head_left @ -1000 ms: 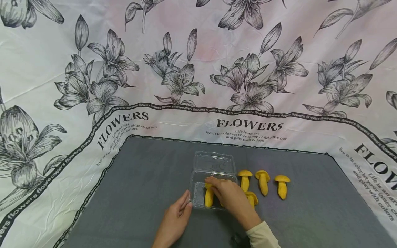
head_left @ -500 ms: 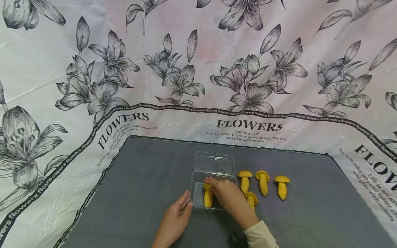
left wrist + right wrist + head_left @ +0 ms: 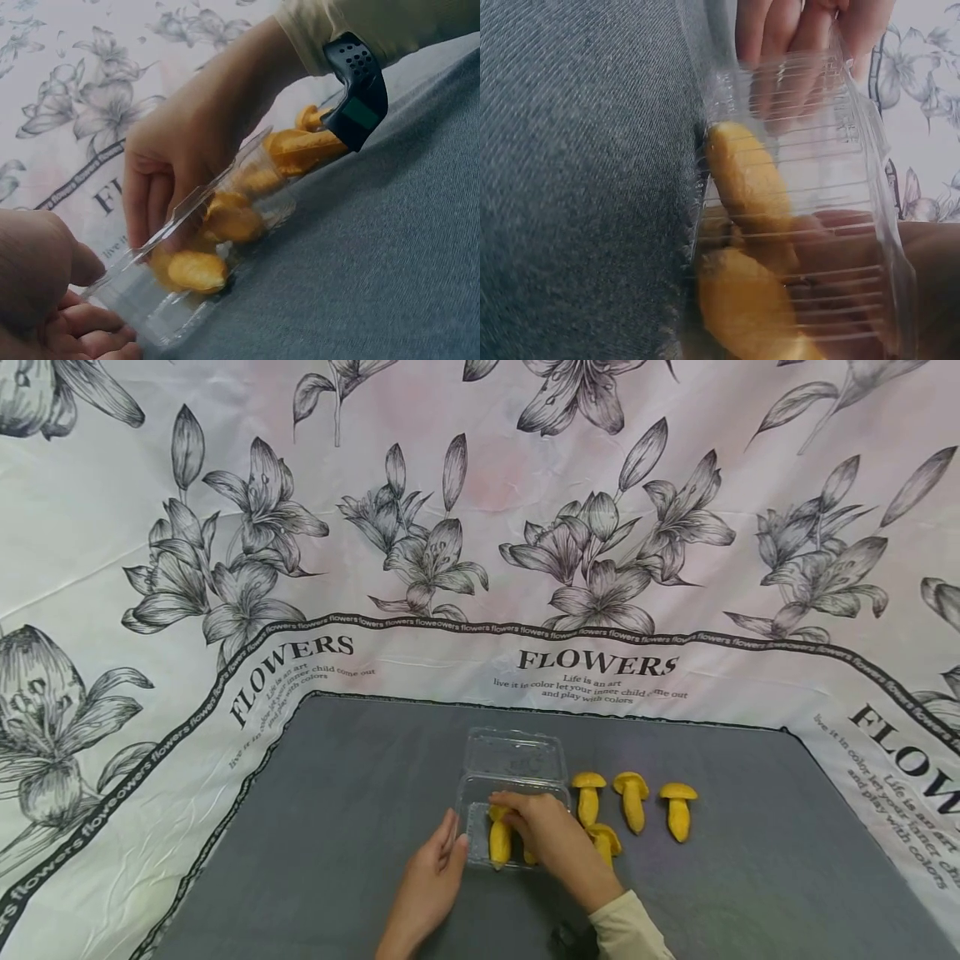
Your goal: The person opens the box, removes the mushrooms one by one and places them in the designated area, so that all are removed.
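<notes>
Head view: we find a yellow mushroom [image 3: 499,845] in the clear plastic box [image 3: 476,828], just below the centre of the frame.
We see the right hand [image 3: 551,833] pinching its cap end, while the left hand [image 3: 429,878] grips the box's left edge between thumb and fingers. Another mushroom [image 3: 529,857] shows partly under the right hand. Four more mushrooms [image 3: 633,808] lie right of the box on the grey cloth [image 3: 337,802]; floral fabric [image 3: 420,668] fills the upper frame.
</notes>
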`<action>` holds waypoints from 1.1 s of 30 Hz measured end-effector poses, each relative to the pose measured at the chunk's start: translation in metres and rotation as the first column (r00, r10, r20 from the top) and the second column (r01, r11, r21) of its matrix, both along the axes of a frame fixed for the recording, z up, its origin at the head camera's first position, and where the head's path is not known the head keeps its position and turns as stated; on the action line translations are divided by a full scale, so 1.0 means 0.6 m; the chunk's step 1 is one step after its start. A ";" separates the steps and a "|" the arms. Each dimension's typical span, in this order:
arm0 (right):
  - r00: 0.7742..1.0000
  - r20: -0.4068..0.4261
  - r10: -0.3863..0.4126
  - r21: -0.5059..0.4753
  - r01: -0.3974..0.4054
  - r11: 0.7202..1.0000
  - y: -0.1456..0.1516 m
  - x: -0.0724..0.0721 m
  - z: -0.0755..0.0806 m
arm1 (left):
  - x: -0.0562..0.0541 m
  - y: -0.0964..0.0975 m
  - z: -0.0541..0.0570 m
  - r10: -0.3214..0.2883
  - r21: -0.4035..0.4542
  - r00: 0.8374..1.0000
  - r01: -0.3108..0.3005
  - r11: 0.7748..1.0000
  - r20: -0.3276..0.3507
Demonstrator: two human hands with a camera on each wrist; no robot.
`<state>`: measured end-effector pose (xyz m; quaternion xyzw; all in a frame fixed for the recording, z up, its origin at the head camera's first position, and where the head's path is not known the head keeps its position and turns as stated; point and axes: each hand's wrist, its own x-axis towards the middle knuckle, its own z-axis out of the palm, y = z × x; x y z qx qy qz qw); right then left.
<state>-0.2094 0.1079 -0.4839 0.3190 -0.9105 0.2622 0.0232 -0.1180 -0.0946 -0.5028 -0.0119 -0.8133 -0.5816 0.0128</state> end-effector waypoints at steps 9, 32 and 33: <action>1.000 0.024 -0.006 -0.087 0.008 0.996 0.000 -0.003 -0.006 | -0.003 0.009 0.001 0.033 0.108 0.999 -0.032 0.994 -0.004; 0.993 -0.111 -0.038 -0.234 0.011 0.972 0.002 0.003 0.007 | -0.001 0.019 0.000 0.069 0.164 0.997 -0.074 0.984 0.037; 0.992 -0.122 -0.040 -0.249 0.009 0.968 0.003 0.004 0.009 | 0.000 0.019 0.000 0.074 0.167 0.997 -0.078 0.983 0.033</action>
